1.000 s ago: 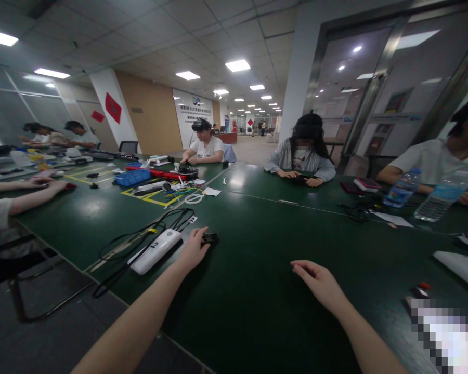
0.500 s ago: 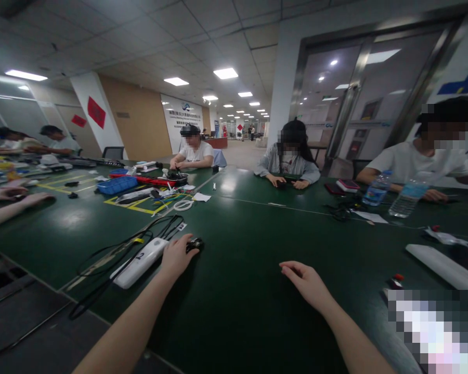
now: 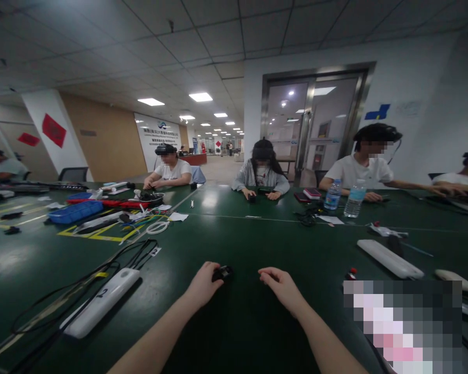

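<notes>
My left hand (image 3: 206, 284) is closed around the side of a small black object (image 3: 223, 273) resting on the green table. The object has a shiny, uneven top, and its exact kind cannot be made out. Across a short gap to the right, my right hand (image 3: 281, 288) hovers just over or rests on the tabletop, which I cannot tell. Its fingers are loosely bent, the thumb is slightly apart from them, and nothing shows between them.
A white power bank marked 2 (image 3: 101, 304) with black cables (image 3: 113, 257) lies to the left. Beyond are a blue tray (image 3: 76, 212) and a white cable coil (image 3: 157, 227). On the right are water bottles (image 3: 354, 200), another white bar (image 3: 390, 258) and a blurred-out screen. Co-workers sit opposite.
My left hand has carried the small black object rightward, away from the power bank and closer to my right hand. The view has turned to the right.
</notes>
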Available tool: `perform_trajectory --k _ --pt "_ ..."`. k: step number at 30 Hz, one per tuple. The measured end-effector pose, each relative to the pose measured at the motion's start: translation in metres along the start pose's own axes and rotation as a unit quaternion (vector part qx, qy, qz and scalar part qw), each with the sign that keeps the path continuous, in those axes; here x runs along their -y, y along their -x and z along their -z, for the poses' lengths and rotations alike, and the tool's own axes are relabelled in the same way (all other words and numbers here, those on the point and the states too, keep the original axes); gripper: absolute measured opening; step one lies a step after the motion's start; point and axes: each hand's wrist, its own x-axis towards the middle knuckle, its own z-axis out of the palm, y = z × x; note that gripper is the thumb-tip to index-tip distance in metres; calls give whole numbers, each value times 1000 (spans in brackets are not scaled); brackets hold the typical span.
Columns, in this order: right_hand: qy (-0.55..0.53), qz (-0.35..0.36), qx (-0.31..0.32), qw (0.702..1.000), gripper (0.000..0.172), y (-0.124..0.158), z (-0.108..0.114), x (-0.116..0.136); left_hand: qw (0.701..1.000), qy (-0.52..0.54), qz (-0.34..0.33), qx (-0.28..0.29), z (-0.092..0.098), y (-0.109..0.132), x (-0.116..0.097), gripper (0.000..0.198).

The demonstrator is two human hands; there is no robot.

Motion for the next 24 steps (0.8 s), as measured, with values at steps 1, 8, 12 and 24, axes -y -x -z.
perform_trajectory --k 1,8,12,24 --pt "-23 -1 -14 1000 30 0 1 -1 1000 13 -24 15 -10 -2 -11 37" --pt "-138 -18 -105 985 31 -6 9 -12 986 64 -106 113 -41 1 -63 36" --pt "-166 -20 -106 980 32 -9 9 -16 984 82 -116 108 -39 4 -59 39" --pt "59 33 12 998 29 7 14 8 984 119 -62 119 -39 4 -49 45"
